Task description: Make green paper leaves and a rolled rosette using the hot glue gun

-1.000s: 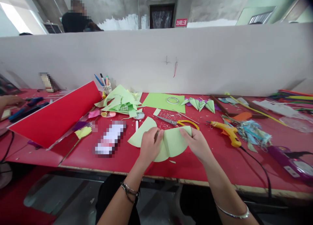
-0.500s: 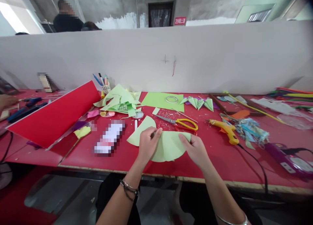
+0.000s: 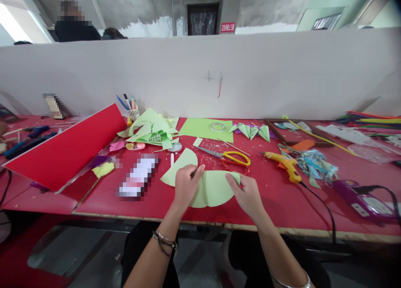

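Glare at upper left, soft light across table, dimness beneath, stretched edges, black upper-right corner

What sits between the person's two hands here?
In the head view, a pale green paper piece spans the gap, gripped by the left hand and the right hand.

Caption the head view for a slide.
Left hand and right hand hold a rounded pale green paper over a red table, near yellow-handled scissors and a yellow glue gun.

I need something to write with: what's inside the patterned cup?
Several pens or markers, a blue one among them, stand in the patterned cup, which hides their lower ends and its own bottom.
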The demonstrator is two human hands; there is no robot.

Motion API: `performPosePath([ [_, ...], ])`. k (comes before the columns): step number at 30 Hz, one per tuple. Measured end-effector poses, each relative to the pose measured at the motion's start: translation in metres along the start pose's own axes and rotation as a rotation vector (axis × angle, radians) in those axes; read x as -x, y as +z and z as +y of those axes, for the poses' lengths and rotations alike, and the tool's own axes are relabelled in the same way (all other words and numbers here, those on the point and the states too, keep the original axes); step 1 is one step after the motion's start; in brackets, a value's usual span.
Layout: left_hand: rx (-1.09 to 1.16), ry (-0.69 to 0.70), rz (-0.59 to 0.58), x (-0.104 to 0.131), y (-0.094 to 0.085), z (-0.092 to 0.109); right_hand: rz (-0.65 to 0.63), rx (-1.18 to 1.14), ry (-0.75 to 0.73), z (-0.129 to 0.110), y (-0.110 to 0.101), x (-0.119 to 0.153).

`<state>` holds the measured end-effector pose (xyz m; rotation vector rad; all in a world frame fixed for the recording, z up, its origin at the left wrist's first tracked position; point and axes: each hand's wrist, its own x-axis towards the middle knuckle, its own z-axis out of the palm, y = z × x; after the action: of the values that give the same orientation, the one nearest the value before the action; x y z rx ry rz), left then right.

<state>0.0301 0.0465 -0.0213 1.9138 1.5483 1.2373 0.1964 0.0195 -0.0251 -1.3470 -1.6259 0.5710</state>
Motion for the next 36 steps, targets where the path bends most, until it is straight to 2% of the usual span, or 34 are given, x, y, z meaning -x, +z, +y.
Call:
performPosePath([
  [10,0.044,-0.012,0.022,0.001,0.001,0.0,-0.006,-0.007,0.009,0.002,0.005,0.005],
  [23,-0.019,-0.022,0.037,0.005,0.002,-0.005,-0.044,-0.01,-0.001,0.005,0.009,0.005],
  [29,-0.047,-0.086,0.036,0.005,0.003,-0.01,-0.027,-0.05,0.074,0.009,0.011,0.007],
  [32,-0.065,-0.104,-0.014,0.006,0.002,-0.012,-0.015,-0.096,0.124,0.011,0.012,0.008],
  [36,-0.023,-0.171,-0.148,0.009,-0.006,-0.022,0.059,-0.172,0.223,0.019,0.011,0.007],
])
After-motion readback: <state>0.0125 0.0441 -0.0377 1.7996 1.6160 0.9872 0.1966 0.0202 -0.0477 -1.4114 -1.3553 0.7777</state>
